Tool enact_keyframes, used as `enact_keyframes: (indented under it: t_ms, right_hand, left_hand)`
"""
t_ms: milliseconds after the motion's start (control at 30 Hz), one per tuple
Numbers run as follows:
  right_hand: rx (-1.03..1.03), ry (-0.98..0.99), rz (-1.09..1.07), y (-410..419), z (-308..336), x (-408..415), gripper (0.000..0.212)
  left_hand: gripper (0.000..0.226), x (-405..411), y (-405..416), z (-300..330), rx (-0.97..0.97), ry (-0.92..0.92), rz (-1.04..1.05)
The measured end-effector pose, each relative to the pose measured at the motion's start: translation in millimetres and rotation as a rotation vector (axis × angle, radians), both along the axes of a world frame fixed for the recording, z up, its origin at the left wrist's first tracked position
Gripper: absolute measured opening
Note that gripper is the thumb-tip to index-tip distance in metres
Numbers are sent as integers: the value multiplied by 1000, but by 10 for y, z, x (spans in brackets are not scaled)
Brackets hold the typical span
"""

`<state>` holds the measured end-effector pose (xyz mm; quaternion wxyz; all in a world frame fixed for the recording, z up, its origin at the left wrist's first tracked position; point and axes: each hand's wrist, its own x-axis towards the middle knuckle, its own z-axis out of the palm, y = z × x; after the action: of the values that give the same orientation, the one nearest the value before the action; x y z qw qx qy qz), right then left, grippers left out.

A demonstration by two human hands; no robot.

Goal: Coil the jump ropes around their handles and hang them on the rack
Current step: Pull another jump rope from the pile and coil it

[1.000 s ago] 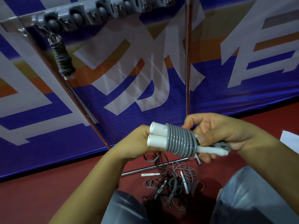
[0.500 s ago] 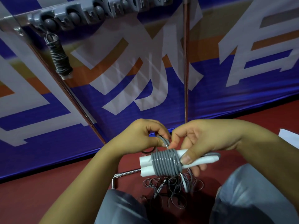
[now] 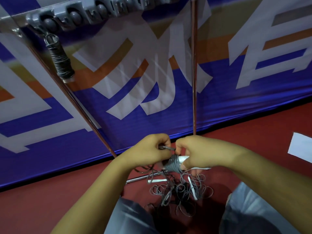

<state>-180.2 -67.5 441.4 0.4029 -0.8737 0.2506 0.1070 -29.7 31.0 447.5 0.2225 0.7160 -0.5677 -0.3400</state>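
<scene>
A grey jump rope is coiled tightly around its two white handles (image 3: 173, 163), held low in front of me. My right hand (image 3: 194, 151) grips the handles beside the coil. My left hand (image 3: 152, 149) pinches the loose grey rope end (image 3: 166, 147) just above the coil. The grey rack (image 3: 94, 10) with round knobs runs along the top left. One dark coiled jump rope (image 3: 61, 62) hangs from its left end. Several tangled jump ropes (image 3: 179, 190) with white handles lie on the red floor below my hands.
Two thin metal rack poles (image 3: 194, 81) run down to the floor in front of a blue, white and orange banner (image 3: 236, 98). A metal base bar (image 3: 141, 178) lies by the tangle. A white paper (image 3: 300, 146) lies at right. My grey-trousered knees fill the bottom.
The coiled bundle has dropped lower and my hands have closed in together. My left hand moved from the handle ends to pinching the rope end above the coil.
</scene>
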Motion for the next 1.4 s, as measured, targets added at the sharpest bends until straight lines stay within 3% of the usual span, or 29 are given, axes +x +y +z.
enact_keyframes:
  t_ms: [100, 200, 333, 633, 900, 1067, 1233, 1400]
  right_hand:
    - [-44, -74, -89, -15, -15, -3, 21]
    - [-52, -125, -111, -7, -22, -19, 20]
    - [39, -169, -144, 36, 15, -63, 23]
    - [-90, -225, -134, 67, 99, -91, 25]
    - [-43, -312, -177, 69, 136, -116, 26]
    - [101, -430, -271, 96, 181, -131, 27]
    - [188, -485, -275, 134, 209, -151, 43]
    - [225, -581, -291, 143, 192, -139, 28]
  left_hand:
    - [23, -75, 26, -36, -5, 47, 61]
    - [33, -155, 51, -95, -82, -28, 133]
    - [28, -224, 99, -102, -162, -71, 188]
    - [25, -359, 129, -3, -267, -162, 239]
    - [24, -513, 175, -97, -481, -305, 255]
    - [23, -468, 196, -102, -621, -321, 285]
    - [29, -456, 213, -107, -767, -365, 280]
    - [30, -471, 196, -44, -873, -397, 245]
